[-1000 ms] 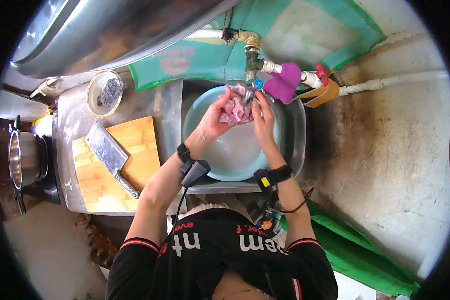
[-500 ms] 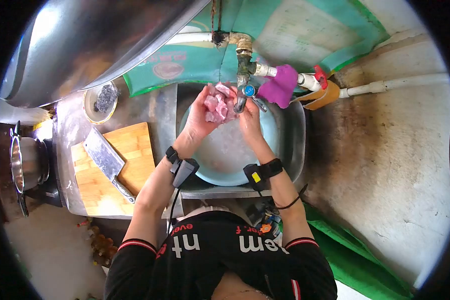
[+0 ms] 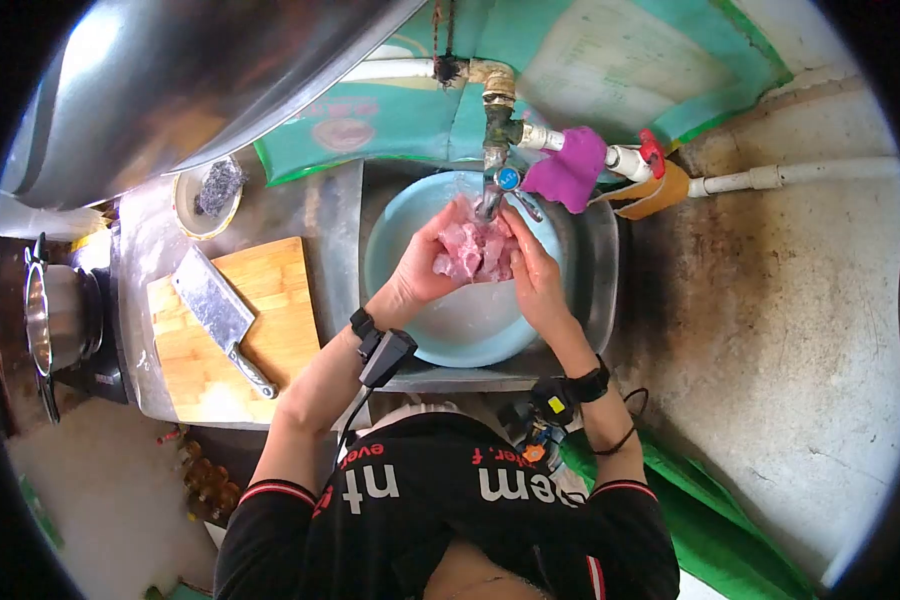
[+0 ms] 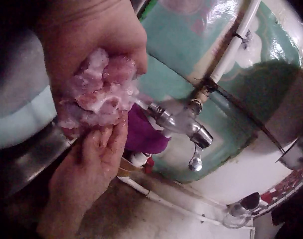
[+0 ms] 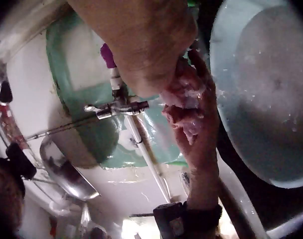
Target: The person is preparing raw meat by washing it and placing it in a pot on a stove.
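Observation:
A clump of raw pink meat (image 3: 475,250) sits between my two hands, over a light blue basin (image 3: 460,352) of cloudy water and right at the spout of the metal tap (image 3: 489,203). My left hand (image 3: 425,268) grips the clump from the left, fingers curled round it in the left wrist view. From the other side my right hand (image 3: 542,290) holds the meat, its fingers (image 4: 104,142) against the lower edge of the pieces. Wet meat (image 5: 184,112) also shows in the right wrist view, partly covered by the right hand.
The basin stands in a steel sink (image 3: 600,290). On the counter to the left, a cleaver (image 3: 215,300) lies on a wooden cutting board (image 3: 185,375), with a bowl (image 3: 195,215) holding a dark scourer behind it. A purple cloth (image 3: 567,170) hangs on the pipe.
Both hands have drawn the meat from beside the tap toward my body, so it now lies lower over the basin. The cleaver and board have stayed put.

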A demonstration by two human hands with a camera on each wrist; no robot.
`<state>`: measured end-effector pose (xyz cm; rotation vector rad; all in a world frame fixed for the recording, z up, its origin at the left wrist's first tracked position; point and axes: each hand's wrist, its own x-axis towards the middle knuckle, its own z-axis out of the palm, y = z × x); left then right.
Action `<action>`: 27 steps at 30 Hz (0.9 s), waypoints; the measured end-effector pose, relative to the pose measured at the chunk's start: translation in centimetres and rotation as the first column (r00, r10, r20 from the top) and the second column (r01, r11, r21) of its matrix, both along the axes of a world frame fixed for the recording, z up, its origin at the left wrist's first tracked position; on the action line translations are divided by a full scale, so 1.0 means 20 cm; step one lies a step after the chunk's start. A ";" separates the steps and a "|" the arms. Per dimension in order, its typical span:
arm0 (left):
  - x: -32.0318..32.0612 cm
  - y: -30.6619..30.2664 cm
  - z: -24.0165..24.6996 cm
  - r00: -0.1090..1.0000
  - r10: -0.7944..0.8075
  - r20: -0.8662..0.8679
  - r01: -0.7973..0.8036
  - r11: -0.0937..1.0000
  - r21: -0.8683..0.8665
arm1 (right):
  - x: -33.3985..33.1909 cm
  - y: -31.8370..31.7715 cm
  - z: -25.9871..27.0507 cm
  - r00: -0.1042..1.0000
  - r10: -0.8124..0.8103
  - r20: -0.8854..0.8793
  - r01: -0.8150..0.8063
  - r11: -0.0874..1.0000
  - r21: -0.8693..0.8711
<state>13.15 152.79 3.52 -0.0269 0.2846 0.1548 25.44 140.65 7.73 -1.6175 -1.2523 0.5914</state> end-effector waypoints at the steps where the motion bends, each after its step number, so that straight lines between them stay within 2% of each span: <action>1: -0.01 -0.01 0.01 1.000 -0.007 0.019 0.007 1.000 -0.007 | 0.00 0.00 0.03 0.998 0.037 0.058 -0.036 0.999 -0.012; 3: -0.03 -0.02 -0.04 0.999 -0.007 0.046 0.006 1.000 0.029 | 0.02 -0.02 0.05 0.921 0.097 0.376 -0.076 0.995 -0.068; 5: -0.07 -0.03 -0.08 0.998 -0.009 0.068 0.004 0.997 0.076 | 0.06 -0.03 0.08 0.896 -0.019 0.444 0.024 1.000 -0.006; 6: -0.09 -0.03 -0.07 0.997 -0.007 0.076 -0.001 0.995 0.105 | 0.08 -0.03 0.13 0.923 -0.160 0.349 0.142 0.987 0.077; 7: -0.11 -0.03 -0.06 0.997 -0.008 0.081 -0.003 0.992 0.130 | 0.08 -0.01 0.25 0.952 -0.249 0.180 0.243 0.968 0.055; 8: -0.14 -0.04 -0.08 0.996 -0.012 0.085 0.003 0.994 0.114 | 0.10 0.00 0.29 0.975 -0.205 0.085 0.198 0.976 0.085; 10: -0.18 -0.04 -0.11 0.995 -0.024 0.100 0.015 0.996 0.088 | 0.08 0.08 0.39 0.949 -0.044 0.314 0.016 0.996 0.091; 13: -0.26 -0.07 -0.03 0.997 0.038 -0.069 -0.035 0.998 0.044 | 0.01 0.16 0.39 0.988 0.153 -0.017 -0.154 0.987 -0.048; 16: -0.35 -0.09 -0.02 0.985 0.106 -0.133 -0.109 0.994 -0.014 | 0.07 0.12 0.10 0.914 0.093 -0.395 -0.119 0.992 -0.041; 17: -0.39 -0.09 -0.04 0.985 0.108 -0.136 -0.105 0.994 0.025 | 0.11 0.09 -0.03 0.974 0.031 -0.224 -0.092 0.960 -0.266; 18: -0.41 -0.09 -0.03 0.978 0.122 -0.167 -0.118 0.993 0.031 | 0.16 0.04 -0.27 0.995 0.075 0.070 -0.048 0.943 -0.328; 19: -0.44 -0.09 -0.01 0.970 0.138 -0.198 -0.133 0.990 0.038 | 0.20 -0.03 -0.56 0.926 0.131 0.354 0.012 0.927 -0.374; 20: -0.47 -0.10 0.01 0.961 0.155 -0.230 -0.148 0.988 0.046 | 0.22 -0.07 -0.73 0.775 0.192 0.603 0.082 0.914 -0.397; 21: -0.49 -0.11 0.01 0.969 0.153 -0.193 -0.136 0.986 0.098 | 0.20 -0.06 -0.77 0.757 0.268 0.597 0.106 0.850 -0.516; 23: -0.52 -0.13 0.02 0.961 0.180 -0.208 -0.163 0.982 0.095 | 0.14 -0.06 -0.85 0.724 0.419 0.548 0.158 0.673 -0.723; 26: -0.55 -0.15 0.03 0.957 0.211 -0.199 -0.196 0.976 0.092 | 0.08 -0.12 -1.10 0.609 0.529 0.592 0.088 0.696 -0.712; 27: -0.56 -0.16 0.02 0.957 0.220 -0.189 -0.206 0.974 0.090 | 0.08 -0.16 -1.12 0.623 0.490 0.610 0.044 0.756 -0.653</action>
